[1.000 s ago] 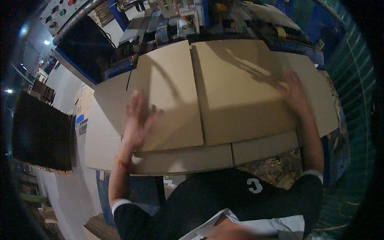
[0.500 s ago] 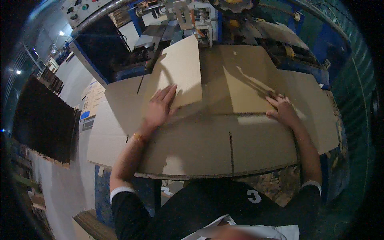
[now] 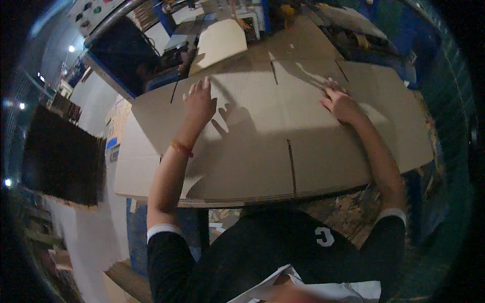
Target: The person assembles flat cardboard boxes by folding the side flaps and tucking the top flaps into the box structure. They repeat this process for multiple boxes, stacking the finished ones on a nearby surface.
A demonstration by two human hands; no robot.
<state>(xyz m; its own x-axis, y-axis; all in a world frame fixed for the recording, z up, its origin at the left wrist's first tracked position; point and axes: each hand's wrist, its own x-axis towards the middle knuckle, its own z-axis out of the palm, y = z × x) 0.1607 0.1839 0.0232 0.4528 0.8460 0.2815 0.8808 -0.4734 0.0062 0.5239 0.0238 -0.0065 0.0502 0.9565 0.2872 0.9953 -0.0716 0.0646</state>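
Note:
A wide brown cardboard sheet (image 3: 242, 166) with dark cut slots lies flat in front of me, apparently on a stack of similar sheets. My left hand (image 3: 200, 103) is over its left half, fingers stretched forward and spread a little, with nothing in them. Over the right half, my right hand (image 3: 341, 103) is also open, fingers reaching forward. Whether either palm presses on the sheet I cannot tell. Beyond my hands a pale cardboard flap (image 3: 222, 43) and a brown cardboard panel (image 3: 303, 43) lie farther in, at the machine.
The blue machine (image 3: 121, 58) spans the far side, its button panel (image 3: 91, 12) at upper left. A tall dark stack of cardboard (image 3: 63, 156) stands on the floor to the left. Cardboard scraps (image 3: 333, 214) lie below the near edge at right.
The folded cardboard with the pale flap has slid away from me toward the machine, uncovering the slotted sheet. My hands have moved slightly forward and up in the picture.

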